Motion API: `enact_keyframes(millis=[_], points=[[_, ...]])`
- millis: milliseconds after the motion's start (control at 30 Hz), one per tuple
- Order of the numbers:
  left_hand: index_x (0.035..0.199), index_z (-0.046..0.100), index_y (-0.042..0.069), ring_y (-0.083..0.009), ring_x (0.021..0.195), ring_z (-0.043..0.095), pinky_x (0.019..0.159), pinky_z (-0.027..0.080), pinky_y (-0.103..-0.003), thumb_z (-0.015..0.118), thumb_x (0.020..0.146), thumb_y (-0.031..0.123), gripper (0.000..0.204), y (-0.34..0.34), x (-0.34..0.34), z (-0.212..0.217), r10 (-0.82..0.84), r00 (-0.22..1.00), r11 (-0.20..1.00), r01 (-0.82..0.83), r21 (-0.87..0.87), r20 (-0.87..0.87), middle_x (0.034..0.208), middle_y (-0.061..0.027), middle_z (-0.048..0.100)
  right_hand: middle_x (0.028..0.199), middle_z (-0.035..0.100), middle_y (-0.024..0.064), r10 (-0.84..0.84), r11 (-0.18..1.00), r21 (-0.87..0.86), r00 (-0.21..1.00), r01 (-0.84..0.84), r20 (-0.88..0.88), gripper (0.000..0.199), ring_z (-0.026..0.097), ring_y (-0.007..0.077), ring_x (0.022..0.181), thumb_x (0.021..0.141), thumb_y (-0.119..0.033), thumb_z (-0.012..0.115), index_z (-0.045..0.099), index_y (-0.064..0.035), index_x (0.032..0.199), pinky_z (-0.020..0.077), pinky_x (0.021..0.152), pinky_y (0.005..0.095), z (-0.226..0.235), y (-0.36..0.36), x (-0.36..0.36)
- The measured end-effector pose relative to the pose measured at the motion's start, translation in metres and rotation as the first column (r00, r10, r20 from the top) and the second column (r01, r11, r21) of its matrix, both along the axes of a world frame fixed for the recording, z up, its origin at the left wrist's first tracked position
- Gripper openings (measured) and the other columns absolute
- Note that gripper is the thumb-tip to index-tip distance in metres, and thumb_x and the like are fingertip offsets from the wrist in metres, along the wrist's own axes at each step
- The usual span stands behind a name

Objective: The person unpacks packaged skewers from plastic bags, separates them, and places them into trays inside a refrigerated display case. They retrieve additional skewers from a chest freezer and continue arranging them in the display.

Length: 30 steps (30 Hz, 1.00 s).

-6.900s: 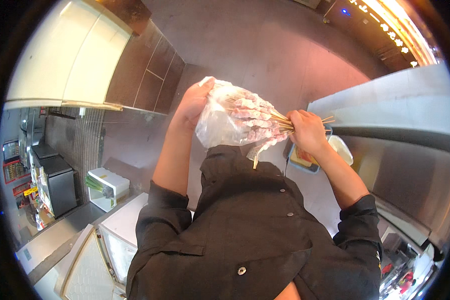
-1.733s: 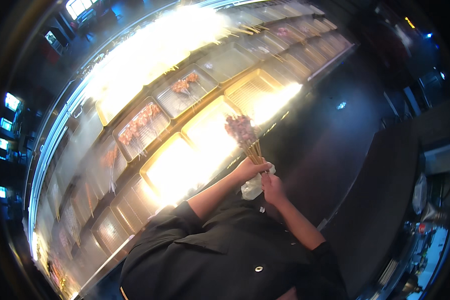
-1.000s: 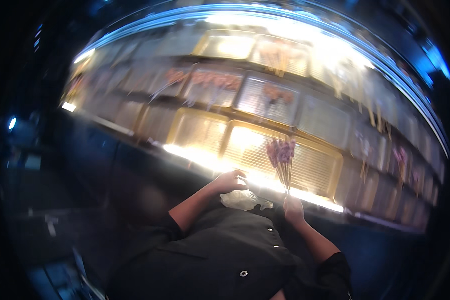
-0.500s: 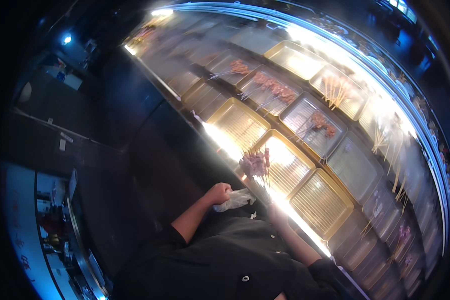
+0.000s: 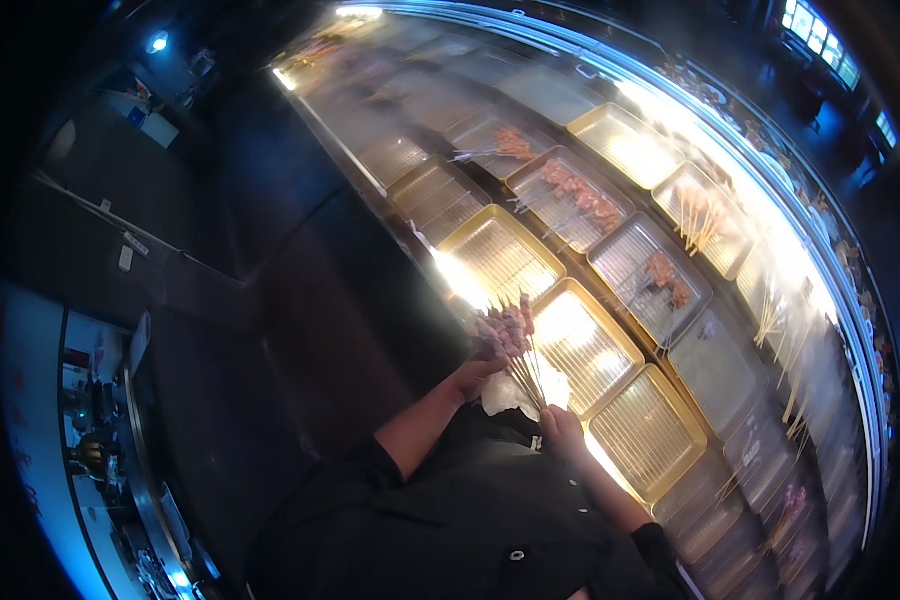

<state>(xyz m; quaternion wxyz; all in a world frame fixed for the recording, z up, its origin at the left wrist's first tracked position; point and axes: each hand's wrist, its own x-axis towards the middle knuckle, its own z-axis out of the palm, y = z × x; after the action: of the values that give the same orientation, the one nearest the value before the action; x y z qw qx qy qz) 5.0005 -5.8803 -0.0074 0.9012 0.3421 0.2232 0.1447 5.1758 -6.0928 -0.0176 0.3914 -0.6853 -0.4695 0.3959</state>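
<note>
A bunch of raw meat skewers [image 5: 507, 328] is held in front of my body, meat pointing up and away, bare sticks running down. My right hand [image 5: 562, 432] is closed round the lower ends of the sticks. Just below the meat, my left hand [image 5: 478, 378] is closed at the bunch's left side. A crumpled white sheet [image 5: 510, 394], thin cloth or plastic, hangs from it behind the sticks. Part of the left fingers is hidden by the skewers.
Rows of gold-rimmed trays with wire racks, such as the near tray [image 5: 645, 425], slope up to the right. Reddish skewers [image 5: 580, 195] lie in some, pale sticks [image 5: 705, 215] in others. A bright light strip edges the counter. Dark floor [image 5: 300, 300] lies left.
My left hand has moved right and up to the skewers, bringing the white sheet against their sticks. My right hand still holds the sticks. The whole view has shifted slightly.
</note>
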Motion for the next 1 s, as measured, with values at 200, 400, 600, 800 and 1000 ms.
enact_keyframes(millis=[200,400,600,800,1000], points=[[0.156,0.042,0.004,-0.0277,0.136,0.057,0.116,0.045,-0.047,0.080,0.094,0.032,0.077,0.009,0.004,-0.019,0.027,0.996,0.997,-0.033,0.074,0.083,0.147,-0.0112,0.057,0.069,0.060,0.0188,0.021,0.999,-0.034,0.999,-0.021,-0.025,0.037,0.062,0.0360,0.063,0.108,-0.033,0.052,0.060,-0.0026,0.088,0.0478,0.062,0.0450,-0.003,0.004,0.000],[0.146,0.055,0.005,-0.0237,0.124,0.062,0.102,0.054,-0.042,0.069,0.103,0.024,0.049,0.014,0.008,-0.015,-0.045,0.988,0.988,0.022,-0.154,-0.149,0.141,-0.0092,0.060,0.072,0.063,0.0202,-0.006,0.998,-0.065,1.000,0.005,-0.017,0.033,0.063,0.0384,0.066,0.107,-0.031,0.053,0.063,-0.0036,0.091,0.0498,0.065,0.0465,-0.016,-0.004,0.006],[0.100,0.052,0.016,-0.0036,0.078,0.054,0.062,0.045,-0.025,0.073,0.098,0.030,0.026,0.016,0.062,0.026,0.026,0.808,0.847,0.295,-0.442,0.588,0.091,0.0037,0.057,0.094,0.067,0.0215,0.008,0.998,0.063,0.999,-0.005,-0.053,0.046,0.065,0.0403,0.092,0.109,-0.043,0.047,0.067,-0.0035,0.097,0.0510,0.084,0.0491,-0.027,-0.025,-0.012],[0.119,0.056,0.010,-0.0074,0.085,0.060,0.072,0.048,-0.026,0.077,0.094,0.025,0.036,-0.019,0.103,0.021,-0.081,0.978,0.993,0.095,-0.065,0.190,0.098,0.0002,0.064,0.092,0.069,0.0208,-0.130,0.982,-0.144,0.991,0.123,-0.041,0.045,0.069,0.0386,0.095,0.110,-0.047,0.045,0.066,-0.0076,0.103,0.0521,0.087,0.0496,0.009,-0.067,0.013],[0.137,0.061,0.003,-0.0111,0.093,0.065,0.082,0.052,-0.027,0.081,0.089,0.020,0.055,-0.075,0.125,-0.035,-0.360,0.921,0.886,0.387,0.255,-0.147,0.105,-0.0033,0.070,0.084,0.067,0.0229,-0.464,0.885,-0.101,0.880,0.454,-0.106,0.046,0.067,0.0410,0.084,0.109,-0.046,0.047,0.065,-0.0044,0.100,0.0505,0.079,0.0510,-0.002,-0.143,0.010]])
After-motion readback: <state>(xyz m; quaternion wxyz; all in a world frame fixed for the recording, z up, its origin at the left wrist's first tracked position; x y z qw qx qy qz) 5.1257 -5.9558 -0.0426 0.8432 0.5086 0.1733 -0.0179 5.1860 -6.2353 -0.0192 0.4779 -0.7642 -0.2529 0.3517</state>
